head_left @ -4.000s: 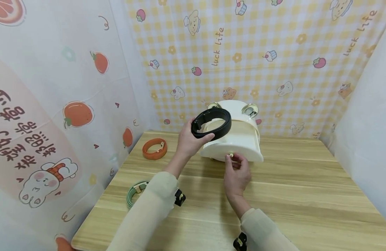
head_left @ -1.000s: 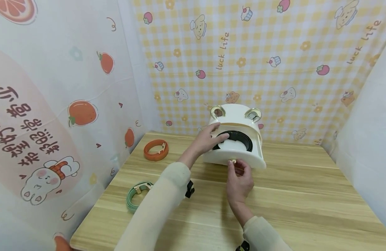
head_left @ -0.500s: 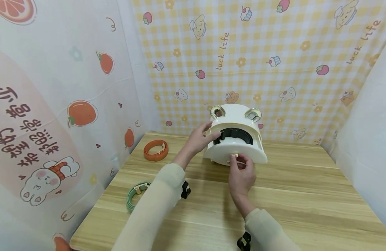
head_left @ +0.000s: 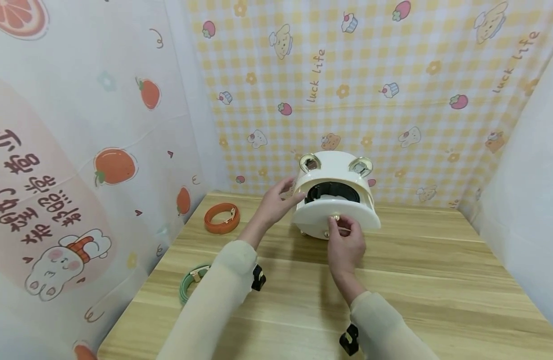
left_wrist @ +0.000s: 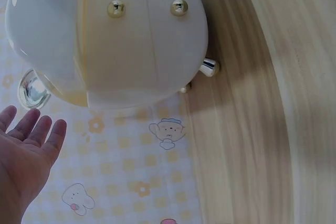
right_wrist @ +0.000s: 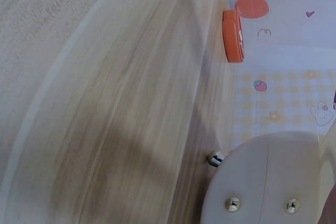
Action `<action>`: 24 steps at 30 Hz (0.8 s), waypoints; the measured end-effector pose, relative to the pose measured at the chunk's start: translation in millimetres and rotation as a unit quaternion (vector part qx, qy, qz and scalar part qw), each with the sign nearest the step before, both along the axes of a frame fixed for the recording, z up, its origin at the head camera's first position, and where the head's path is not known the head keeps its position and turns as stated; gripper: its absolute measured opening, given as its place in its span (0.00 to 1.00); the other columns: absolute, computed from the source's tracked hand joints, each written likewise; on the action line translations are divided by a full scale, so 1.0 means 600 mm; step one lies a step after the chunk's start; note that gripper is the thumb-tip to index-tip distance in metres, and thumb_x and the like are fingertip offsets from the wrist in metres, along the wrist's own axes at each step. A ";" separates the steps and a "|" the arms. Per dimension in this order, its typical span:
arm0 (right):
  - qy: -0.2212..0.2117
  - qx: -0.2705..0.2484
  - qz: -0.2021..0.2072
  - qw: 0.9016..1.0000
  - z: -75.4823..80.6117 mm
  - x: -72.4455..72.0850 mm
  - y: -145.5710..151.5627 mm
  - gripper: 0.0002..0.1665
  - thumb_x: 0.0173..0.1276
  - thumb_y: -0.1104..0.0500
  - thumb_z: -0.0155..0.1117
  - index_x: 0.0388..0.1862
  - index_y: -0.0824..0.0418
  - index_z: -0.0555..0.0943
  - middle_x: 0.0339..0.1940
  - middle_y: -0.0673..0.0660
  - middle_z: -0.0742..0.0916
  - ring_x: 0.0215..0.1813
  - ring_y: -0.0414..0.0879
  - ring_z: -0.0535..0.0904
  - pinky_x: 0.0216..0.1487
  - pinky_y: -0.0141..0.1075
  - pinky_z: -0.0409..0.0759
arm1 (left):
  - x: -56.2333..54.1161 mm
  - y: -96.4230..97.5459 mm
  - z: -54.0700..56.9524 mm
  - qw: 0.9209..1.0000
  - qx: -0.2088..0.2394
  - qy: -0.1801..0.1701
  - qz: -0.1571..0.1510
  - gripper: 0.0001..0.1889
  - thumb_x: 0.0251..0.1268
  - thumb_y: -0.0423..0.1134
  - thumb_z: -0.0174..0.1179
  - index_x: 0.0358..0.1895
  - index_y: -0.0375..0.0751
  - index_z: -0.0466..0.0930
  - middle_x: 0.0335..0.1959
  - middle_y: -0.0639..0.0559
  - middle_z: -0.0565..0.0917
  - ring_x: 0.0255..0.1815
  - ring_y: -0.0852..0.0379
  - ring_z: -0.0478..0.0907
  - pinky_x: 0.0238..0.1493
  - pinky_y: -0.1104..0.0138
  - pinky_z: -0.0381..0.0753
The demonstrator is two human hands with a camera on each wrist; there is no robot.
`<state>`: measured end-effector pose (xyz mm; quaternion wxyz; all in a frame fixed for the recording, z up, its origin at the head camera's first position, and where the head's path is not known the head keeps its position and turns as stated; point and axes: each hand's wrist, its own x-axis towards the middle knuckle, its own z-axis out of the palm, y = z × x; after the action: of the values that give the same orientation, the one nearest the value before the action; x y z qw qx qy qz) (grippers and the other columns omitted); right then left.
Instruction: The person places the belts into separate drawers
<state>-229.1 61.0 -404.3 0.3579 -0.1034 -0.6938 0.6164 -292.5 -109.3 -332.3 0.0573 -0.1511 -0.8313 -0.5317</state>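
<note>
In the head view, a white rounded box (head_left: 334, 165) with gold-rimmed ears stands at the back of the table, its front compartment partly tipped out. My right hand (head_left: 347, 247) pinches the gold knob (head_left: 337, 218) on the white front panel (head_left: 314, 220). A coiled black belt (head_left: 337, 189) lies inside the compartment, its lower part hidden by the panel. My left hand (head_left: 275, 202) is beside the box's left edge, fingers extended, holding nothing. In the left wrist view, the left hand (left_wrist: 26, 156) is apart from the box (left_wrist: 142, 61); both wrist views show two knobs without fingers on them.
A coiled orange belt (head_left: 222, 218) lies at the back left of the wooden table (head_left: 438, 280). A coiled green belt (head_left: 186, 285) sits nearer, partly behind the left sleeve. A yellow checked cloth (head_left: 371, 65) hangs right behind the box.
My left hand held the black belt up four seconds ago; it now lies in the compartment. The left hand has drawn back left. Over the last second, my right hand has raised the panel by its knob.
</note>
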 end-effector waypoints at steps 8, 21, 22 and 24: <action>-0.025 0.014 0.009 1.000 0.004 -0.008 0.001 0.18 0.67 0.50 0.70 0.48 0.60 0.81 0.41 0.55 0.87 0.35 0.41 0.80 0.32 0.22 0.76 | 0.004 -0.011 -0.015 1.000 -0.001 -0.011 0.008 0.37 0.65 0.58 0.63 0.74 0.51 0.65 0.70 0.48 0.71 0.69 0.49 0.67 0.65 0.50 0.70; -0.035 0.021 0.023 0.999 0.012 -0.028 0.007 0.19 0.66 0.50 0.71 0.48 0.60 0.81 0.40 0.53 0.87 0.35 0.42 0.81 0.31 0.23 0.76 | 0.003 -0.018 -0.033 0.999 0.008 -0.039 0.009 0.40 0.66 0.56 0.63 0.77 0.44 0.60 0.73 0.46 0.67 0.72 0.47 0.63 0.68 0.50 0.66; -0.036 0.022 0.022 0.999 0.013 -0.029 0.007 0.19 0.66 0.50 0.71 0.48 0.60 0.81 0.40 0.53 0.87 0.35 0.42 0.81 0.31 0.24 0.76 | 0.003 -0.018 -0.036 0.999 0.010 -0.040 0.009 0.41 0.66 0.56 0.63 0.77 0.44 0.60 0.73 0.46 0.67 0.73 0.47 0.63 0.68 0.50 0.66; -0.040 0.028 0.017 0.999 0.014 -0.032 0.007 0.19 0.66 0.50 0.71 0.48 0.60 0.81 0.40 0.54 0.87 0.35 0.42 0.81 0.32 0.24 0.76 | 0.002 -0.017 -0.042 0.999 0.014 -0.042 0.007 0.42 0.65 0.58 0.63 0.77 0.44 0.60 0.73 0.46 0.67 0.73 0.48 0.63 0.68 0.51 0.66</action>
<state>-248.1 65.2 -396.1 0.3220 -0.1066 -0.7262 0.5981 -291.4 -119.8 -357.3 0.0276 -0.1220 -0.8266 -0.5487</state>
